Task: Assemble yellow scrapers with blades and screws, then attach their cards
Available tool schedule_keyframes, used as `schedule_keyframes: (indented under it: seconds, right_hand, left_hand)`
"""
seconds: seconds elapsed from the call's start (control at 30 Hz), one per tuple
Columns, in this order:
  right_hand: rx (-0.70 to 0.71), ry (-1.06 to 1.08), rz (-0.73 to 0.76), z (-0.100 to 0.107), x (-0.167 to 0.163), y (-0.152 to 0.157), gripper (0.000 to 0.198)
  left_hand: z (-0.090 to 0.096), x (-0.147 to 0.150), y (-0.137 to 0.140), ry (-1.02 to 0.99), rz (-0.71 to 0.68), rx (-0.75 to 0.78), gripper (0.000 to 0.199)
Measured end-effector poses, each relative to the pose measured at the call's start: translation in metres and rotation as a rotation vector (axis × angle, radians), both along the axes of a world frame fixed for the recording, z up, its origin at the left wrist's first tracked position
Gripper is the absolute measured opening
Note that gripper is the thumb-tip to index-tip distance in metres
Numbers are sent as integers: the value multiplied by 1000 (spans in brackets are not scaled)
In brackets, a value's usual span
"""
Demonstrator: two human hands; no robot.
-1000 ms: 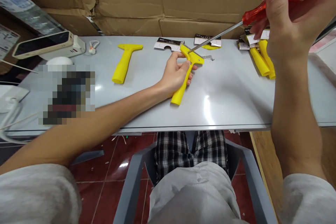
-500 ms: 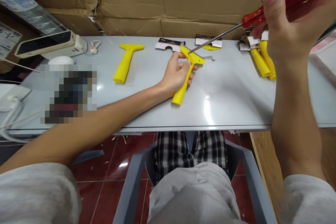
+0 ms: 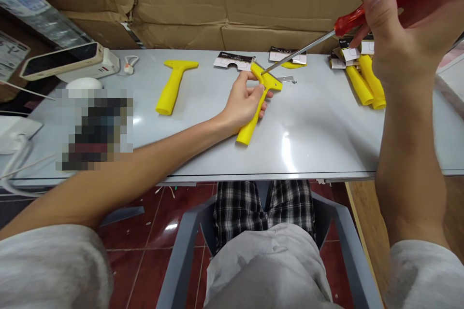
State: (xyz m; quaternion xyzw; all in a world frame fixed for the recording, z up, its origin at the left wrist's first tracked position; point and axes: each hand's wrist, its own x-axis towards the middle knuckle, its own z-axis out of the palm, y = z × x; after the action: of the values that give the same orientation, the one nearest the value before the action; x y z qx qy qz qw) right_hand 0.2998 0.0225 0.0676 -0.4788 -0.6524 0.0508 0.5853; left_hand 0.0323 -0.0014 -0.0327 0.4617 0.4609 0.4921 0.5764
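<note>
My left hand (image 3: 246, 101) is closed around a yellow scraper (image 3: 250, 128), just above the white tabletop. The scraper's wide head points away from me and its handle toward me. High on the right, my right hand (image 3: 402, 43) grips the red handle of a long screwdriver (image 3: 300, 50). The screwdriver's metal shaft slants down to the left, and its tip meets a hole in the scraper's head. Behind the head lies a small metal strip (image 3: 287, 79). Another yellow scraper (image 3: 173, 88) rests on the table to the left of my left hand.
Black-and-white cards (image 3: 233, 61) lie at the back, near the cardboard wall (image 3: 188, 5). More yellow scrapers (image 3: 362, 84) with cards lie at the right, partly behind my right arm. A phone (image 3: 60, 60) on a white stand and cables (image 3: 16, 169) occupy the left side.
My right hand has turned slightly around the screwdriver's handle, its fingers shifting. The screwdriver tip stays at the scraper's head, and my left hand keeps its hold.
</note>
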Motion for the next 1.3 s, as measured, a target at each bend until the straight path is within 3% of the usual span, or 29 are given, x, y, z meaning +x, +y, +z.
schedule_keyframes:
  seconds: [0.07, 0.1, 0.3, 0.63, 1.03, 1.17, 1.23, 1.3]
  right_hand:
    - [308, -208, -67, -2, 4, 3, 53]
    - [397, -284, -81, -3, 6, 4, 48]
    - [412, -353, -140, -9, 10, 10, 51]
    - [490, -311, 64, -10, 4, 9, 38]
    - [349, -303, -32, -5, 1, -2, 48]
    - [312, -22, 1, -9, 1, 11, 39]
    - [188, 181, 91, -14, 2, 22, 27]
    - [13, 299, 119, -21, 3, 32, 27]
  left_hand:
    - [-1, 0, 1, 2, -2, 2, 34]
    - [-1, 0, 1, 5, -1, 2, 33]
    - [1, 0, 1, 28, 0, 0, 32]
    - [0, 0, 2, 20, 6, 2, 34]
    - [8, 1, -3, 27, 15, -45, 31]
    - [9, -1, -1, 7, -9, -41, 27]
    - [9, -2, 0, -25, -16, -52, 27]
    - [10, -3, 2, -57, -34, -65, 28]
